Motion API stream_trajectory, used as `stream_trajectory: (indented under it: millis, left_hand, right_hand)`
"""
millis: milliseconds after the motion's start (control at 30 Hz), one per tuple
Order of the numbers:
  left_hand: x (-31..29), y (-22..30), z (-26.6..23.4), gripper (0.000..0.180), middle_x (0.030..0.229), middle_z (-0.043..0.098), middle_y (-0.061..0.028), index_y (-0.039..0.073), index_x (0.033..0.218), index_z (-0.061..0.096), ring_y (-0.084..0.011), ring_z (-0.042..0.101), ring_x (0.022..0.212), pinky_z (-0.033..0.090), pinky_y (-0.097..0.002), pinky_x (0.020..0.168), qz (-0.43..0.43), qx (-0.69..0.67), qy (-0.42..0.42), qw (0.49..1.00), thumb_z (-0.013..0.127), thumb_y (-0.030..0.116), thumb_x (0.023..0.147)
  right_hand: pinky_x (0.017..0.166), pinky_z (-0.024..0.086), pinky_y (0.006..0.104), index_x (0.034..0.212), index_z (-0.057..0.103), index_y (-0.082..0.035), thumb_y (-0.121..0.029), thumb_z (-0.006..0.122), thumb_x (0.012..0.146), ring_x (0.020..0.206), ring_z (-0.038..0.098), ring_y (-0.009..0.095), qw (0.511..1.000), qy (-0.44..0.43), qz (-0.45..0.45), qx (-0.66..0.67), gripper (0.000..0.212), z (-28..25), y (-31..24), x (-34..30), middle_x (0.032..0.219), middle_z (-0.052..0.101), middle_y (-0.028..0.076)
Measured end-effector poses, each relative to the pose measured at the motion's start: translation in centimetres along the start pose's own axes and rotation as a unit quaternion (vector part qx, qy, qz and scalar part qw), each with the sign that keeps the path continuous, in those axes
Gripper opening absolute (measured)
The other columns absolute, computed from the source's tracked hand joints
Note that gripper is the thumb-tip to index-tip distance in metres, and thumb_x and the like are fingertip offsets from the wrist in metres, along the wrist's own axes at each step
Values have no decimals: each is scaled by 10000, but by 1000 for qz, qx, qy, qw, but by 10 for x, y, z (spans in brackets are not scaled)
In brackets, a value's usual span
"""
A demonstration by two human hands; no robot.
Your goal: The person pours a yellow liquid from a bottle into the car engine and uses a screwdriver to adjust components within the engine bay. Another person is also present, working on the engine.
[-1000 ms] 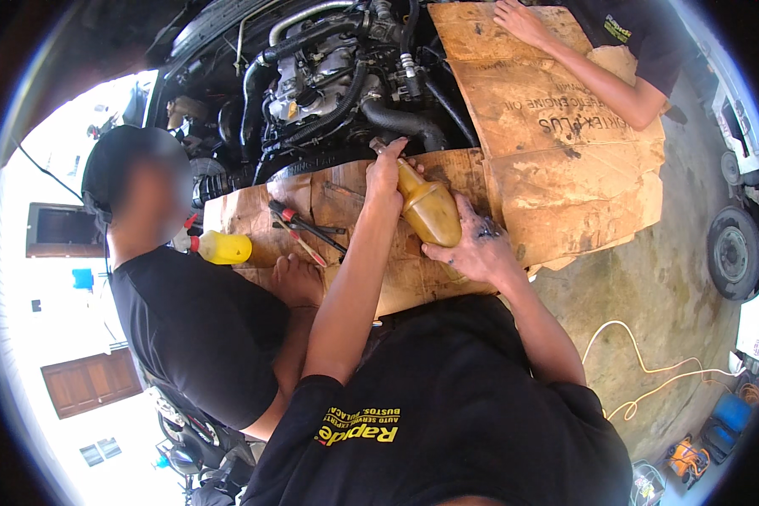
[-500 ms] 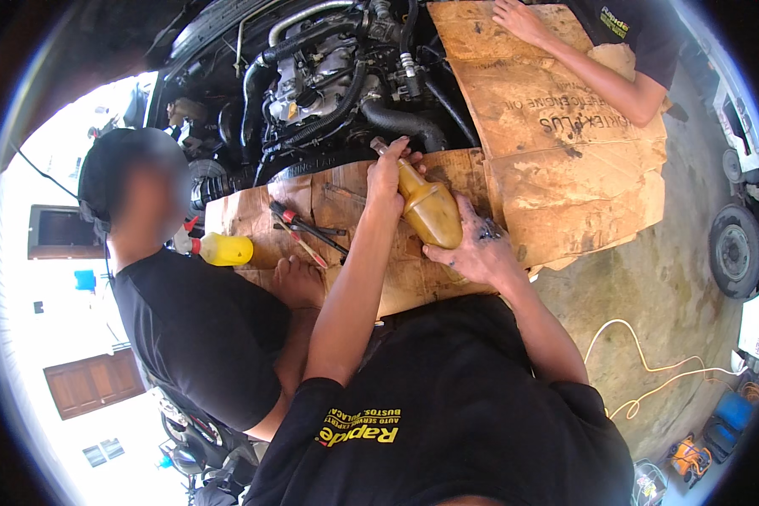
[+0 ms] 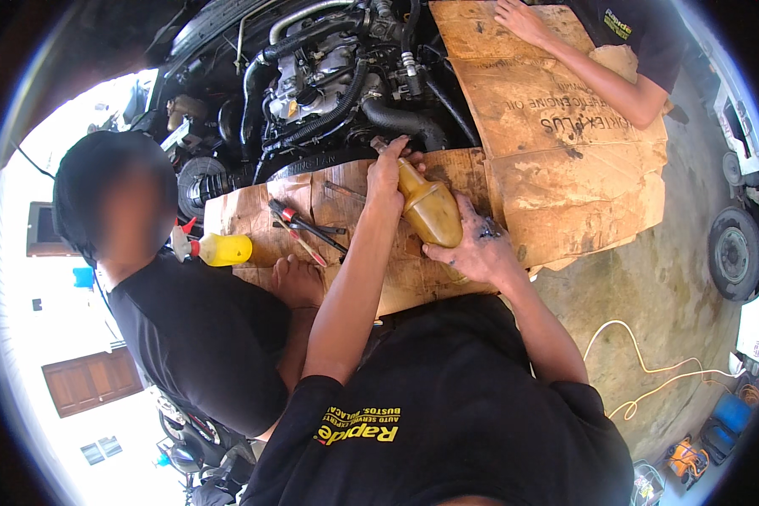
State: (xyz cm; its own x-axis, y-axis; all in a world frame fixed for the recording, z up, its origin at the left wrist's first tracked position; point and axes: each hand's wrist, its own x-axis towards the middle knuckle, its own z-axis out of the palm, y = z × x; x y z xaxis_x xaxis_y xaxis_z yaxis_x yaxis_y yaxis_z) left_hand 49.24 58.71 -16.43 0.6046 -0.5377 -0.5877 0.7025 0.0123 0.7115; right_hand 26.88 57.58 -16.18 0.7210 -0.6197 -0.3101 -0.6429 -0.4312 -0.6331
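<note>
My left hand (image 3: pixel 385 177) is closed round the narrow neck of a yellowed, cloudy plastic bottle (image 3: pixel 433 216). Its wide rounded end points down and right, and my right hand (image 3: pixel 483 250) cups that end from the right side. Dark grease smears the back of my right hand. The bottle is tilted over the cardboard sheet (image 3: pixel 401 291), close to the engine's front edge. Left of my left forearm, several tools lie on the cardboard, among them a black-and-red tool (image 3: pixel 288 216) and a thin red-tipped one (image 3: pixel 309 247).
An open engine bay (image 3: pixel 329 84) lies ahead. A co-worker (image 3: pixel 198 337) is close on my left, by a yellow spray bottle (image 3: pixel 225 250). Another person's arm (image 3: pixel 594 76) rests over a second cardboard sheet (image 3: pixel 578 185). A pale cable (image 3: pixel 624 325) loops across the floor at right.
The co-worker's head and shoulders have shifted to the left. Both my hands and the bottle stay almost in the same place.
</note>
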Motion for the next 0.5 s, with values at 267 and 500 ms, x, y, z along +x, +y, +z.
stream_trajectory:
  millis: [267,500]
  left_hand:
    - [1,0,0,303,887,679,-136,14,1115,675,-266,698,748,623,-406,646,-7,10,-2,1000,845,221,973]
    - [-1,1,-1,292,955,750,-185,20,1080,675,-279,695,709,615,-404,633,2,16,6,1000,842,234,973]
  right_hand:
    - [1088,564,527,1685,344,-54,-562,892,839,1303,692,469,1000,-5,3,20,1129,-13,-12,-5,1421,699,287]
    - [1096,560,522,1687,340,-63,-556,890,840,1315,683,472,1000,19,-17,12,1124,-4,-5,-3,1423,697,286]
